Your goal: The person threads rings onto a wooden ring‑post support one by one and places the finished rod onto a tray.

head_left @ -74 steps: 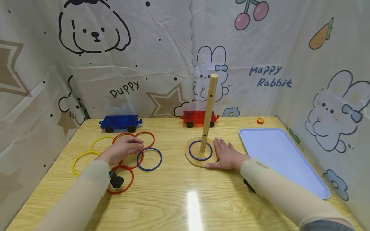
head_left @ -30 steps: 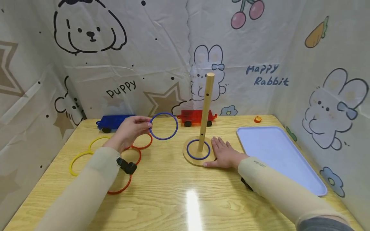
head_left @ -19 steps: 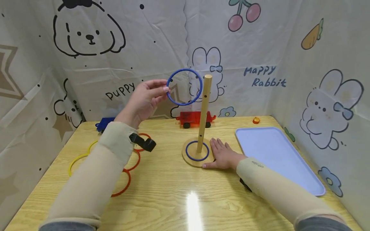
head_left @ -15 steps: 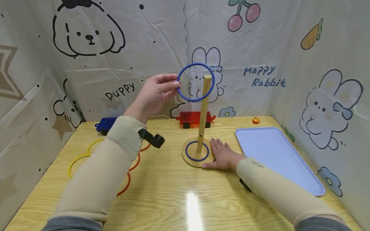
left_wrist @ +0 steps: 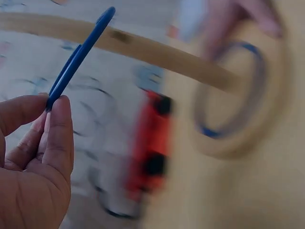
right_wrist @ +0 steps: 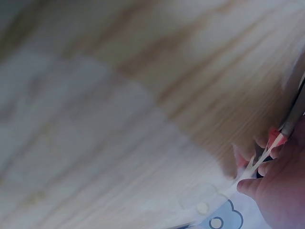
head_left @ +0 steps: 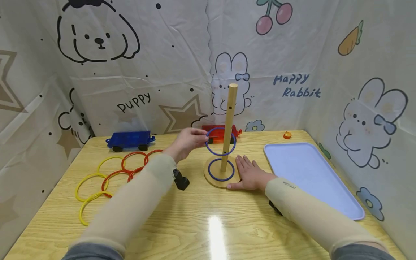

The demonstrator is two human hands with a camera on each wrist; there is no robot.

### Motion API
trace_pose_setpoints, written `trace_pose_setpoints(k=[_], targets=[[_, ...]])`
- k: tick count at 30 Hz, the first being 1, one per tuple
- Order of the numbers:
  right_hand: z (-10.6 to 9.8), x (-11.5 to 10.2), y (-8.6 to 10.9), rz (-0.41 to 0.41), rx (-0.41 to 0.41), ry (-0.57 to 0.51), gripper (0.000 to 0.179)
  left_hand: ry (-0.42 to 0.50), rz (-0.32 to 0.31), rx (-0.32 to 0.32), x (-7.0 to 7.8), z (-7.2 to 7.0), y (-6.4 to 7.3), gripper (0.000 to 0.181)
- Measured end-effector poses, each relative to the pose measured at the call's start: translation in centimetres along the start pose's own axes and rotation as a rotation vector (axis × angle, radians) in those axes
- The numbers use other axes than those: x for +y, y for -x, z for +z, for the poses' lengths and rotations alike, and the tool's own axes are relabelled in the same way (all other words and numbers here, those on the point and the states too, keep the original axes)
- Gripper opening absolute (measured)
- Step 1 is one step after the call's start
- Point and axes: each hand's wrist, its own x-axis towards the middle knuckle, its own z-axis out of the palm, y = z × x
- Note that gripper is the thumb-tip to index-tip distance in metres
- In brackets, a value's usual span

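Observation:
A wooden post stands upright on a round wooden base. My left hand pinches one edge of a blue ring between thumb and fingers. That ring is around the post, well below its top and above the base. In the left wrist view the pinched ring appears nearly edge-on beyond the fingertips. A second blue ring lies flat on the base around the post's foot. My right hand rests with fingers spread on the base's right edge; the right wrist view shows it only partly.
Several red rings and yellow rings lie at left, partly behind the left forearm. A blue toy wagon and a red one stand at the back. A pale tray lies at right, with a small orange object behind it.
My left hand picked up the blue ring from the table at left, raised it to the post's top, and has moved down with the ring around the post. The right hand stayed on the base.

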Motion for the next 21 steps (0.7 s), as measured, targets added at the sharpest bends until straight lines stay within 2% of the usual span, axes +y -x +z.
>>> trace_pose_setpoints(k=[5, 10, 15, 21], targets=[[-0.1, 0.0, 0.0, -0.004, 0.003, -0.004, 0.123, -0.027, -0.093, 0.021, -5.4, -0.6, -0.5, 0.029], [0.0, -0.1, 0.0, 0.004, -0.011, 0.002, 0.124, -0.034, -0.118, 0.061, -8.5, -0.4, -0.9, 0.026], [0.1, -0.2, 0.0, 0.002, -0.020, -0.006, 0.124, -0.055, -0.169, 0.042, -9.6, 0.1, -0.8, 0.026], [-0.2, 0.0, 0.1, 0.011, -0.011, -0.004, 0.124, -0.145, -0.173, 0.003, -8.9, 1.2, -0.3, 0.034]])
